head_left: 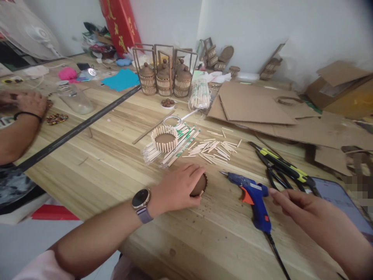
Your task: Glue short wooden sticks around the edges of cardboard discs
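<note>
My left hand (179, 188), with a watch on its wrist, curls over a small round brown cardboard piece (199, 186) with a ridged rim. Its fingers grip the piece against the wooden table, and the hand hides much of it. To the right, a blue hot glue gun (253, 194) with an orange trigger lies on its side, nozzle pointing left. My right hand (303, 206) is closed in a pinch at the gun's rear end; what is between the fingertips is too small to make out. Short wooden sticks (214, 149) are scattered beyond my left hand.
A ring of upright sticks on a brown base (164, 140) stands on wrapped sticks (183, 144). Pliers and a yellow-black cutter (282, 165) lie near a phone (340, 202). Lidded miniature baskets (165, 79) and cardboard sheets (256, 103) are farther back. Another person's hands (30, 103) are at left.
</note>
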`<action>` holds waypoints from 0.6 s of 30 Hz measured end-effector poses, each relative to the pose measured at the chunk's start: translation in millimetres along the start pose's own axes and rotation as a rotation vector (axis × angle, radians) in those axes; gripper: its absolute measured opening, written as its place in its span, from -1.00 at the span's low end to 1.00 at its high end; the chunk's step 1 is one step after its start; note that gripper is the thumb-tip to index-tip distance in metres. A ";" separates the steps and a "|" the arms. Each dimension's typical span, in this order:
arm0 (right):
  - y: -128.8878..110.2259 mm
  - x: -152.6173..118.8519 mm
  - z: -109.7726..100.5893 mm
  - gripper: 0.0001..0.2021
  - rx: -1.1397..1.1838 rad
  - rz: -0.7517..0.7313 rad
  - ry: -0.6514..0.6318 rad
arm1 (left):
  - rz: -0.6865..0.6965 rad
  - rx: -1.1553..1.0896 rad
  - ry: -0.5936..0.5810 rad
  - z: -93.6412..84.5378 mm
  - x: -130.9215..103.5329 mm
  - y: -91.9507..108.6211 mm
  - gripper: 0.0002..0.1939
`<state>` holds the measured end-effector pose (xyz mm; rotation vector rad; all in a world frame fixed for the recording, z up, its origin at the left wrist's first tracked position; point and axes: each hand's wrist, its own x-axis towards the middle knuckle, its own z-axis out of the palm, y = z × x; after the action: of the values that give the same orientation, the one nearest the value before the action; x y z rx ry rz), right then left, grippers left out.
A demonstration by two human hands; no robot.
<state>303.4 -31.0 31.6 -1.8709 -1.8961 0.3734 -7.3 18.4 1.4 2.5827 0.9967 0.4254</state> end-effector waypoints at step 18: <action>-65.5 110.8 65.0 -0.84 -0.455 -0.179 -0.218 | 0.026 0.014 0.014 -0.4 1.4 -1.9 -0.41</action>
<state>216.6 83.7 21.4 -1.9729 -2.4393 0.0919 -7.6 20.7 1.2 2.6118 0.9749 0.4448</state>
